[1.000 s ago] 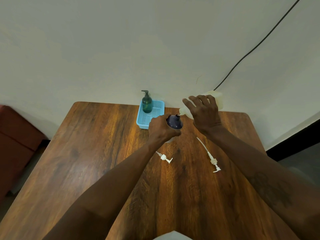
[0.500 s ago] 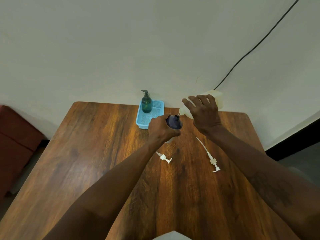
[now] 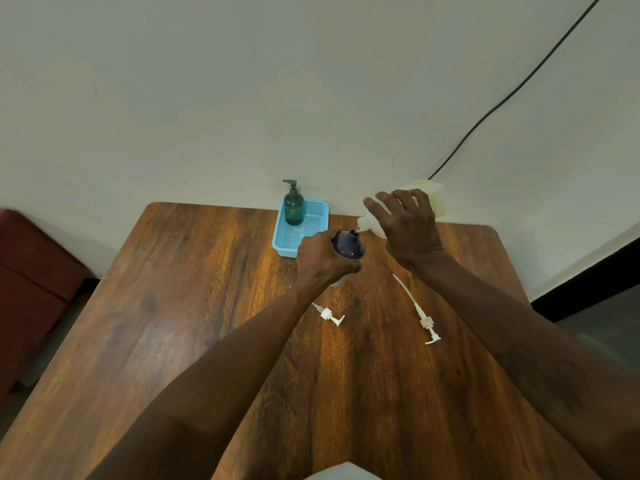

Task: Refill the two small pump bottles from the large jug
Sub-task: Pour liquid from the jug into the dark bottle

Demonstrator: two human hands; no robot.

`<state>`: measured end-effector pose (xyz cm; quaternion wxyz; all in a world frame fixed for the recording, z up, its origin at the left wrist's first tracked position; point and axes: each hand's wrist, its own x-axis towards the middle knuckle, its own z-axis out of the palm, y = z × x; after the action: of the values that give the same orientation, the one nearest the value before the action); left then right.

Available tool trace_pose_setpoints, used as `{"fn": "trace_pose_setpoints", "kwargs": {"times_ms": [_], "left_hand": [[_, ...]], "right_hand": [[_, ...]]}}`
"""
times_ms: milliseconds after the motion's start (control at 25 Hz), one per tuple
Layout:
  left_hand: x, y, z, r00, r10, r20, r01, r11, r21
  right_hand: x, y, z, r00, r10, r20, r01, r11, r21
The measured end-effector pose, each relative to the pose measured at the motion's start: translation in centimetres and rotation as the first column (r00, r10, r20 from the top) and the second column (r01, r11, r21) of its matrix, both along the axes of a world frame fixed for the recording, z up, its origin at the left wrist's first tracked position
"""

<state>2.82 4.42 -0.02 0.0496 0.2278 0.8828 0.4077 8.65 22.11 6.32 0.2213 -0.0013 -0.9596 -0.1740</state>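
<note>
My left hand (image 3: 323, 259) grips a small dark purple bottle (image 3: 348, 244) standing on the wooden table (image 3: 180, 306), its neck open with no pump on it. My right hand (image 3: 407, 230) holds the large pale jug (image 3: 427, 195) tipped to the left, its mouth right at the purple bottle's neck. A green pump bottle (image 3: 293, 206) with its pump fitted stands in the blue basket (image 3: 313, 216) at the back. Two white pumps lie loose on the table: a short one (image 3: 330, 315) and a long-tubed one (image 3: 424, 317).
The table's far edge meets a pale wall. A black cable (image 3: 512, 95) runs diagonally up the wall behind the jug. A dark red seat (image 3: 31, 289) stands off the table's left side. Dark floor shows at the right.
Both hands, the jug and the purple bottle have stayed almost still, with the jug held tipped at the bottle's neck throughout.
</note>
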Motion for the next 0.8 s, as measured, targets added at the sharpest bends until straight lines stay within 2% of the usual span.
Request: {"fn": "trace_pose_setpoints", "kwargs": {"times_ms": [800], "left_hand": [[-0.06,0.02,-0.27,1.000,-0.013,0.012,0.013,1.000,0.004]], "right_hand": [[0.07,-0.10,0.03,1.000,0.005,-0.022,-0.004,1.000,0.012]]}}
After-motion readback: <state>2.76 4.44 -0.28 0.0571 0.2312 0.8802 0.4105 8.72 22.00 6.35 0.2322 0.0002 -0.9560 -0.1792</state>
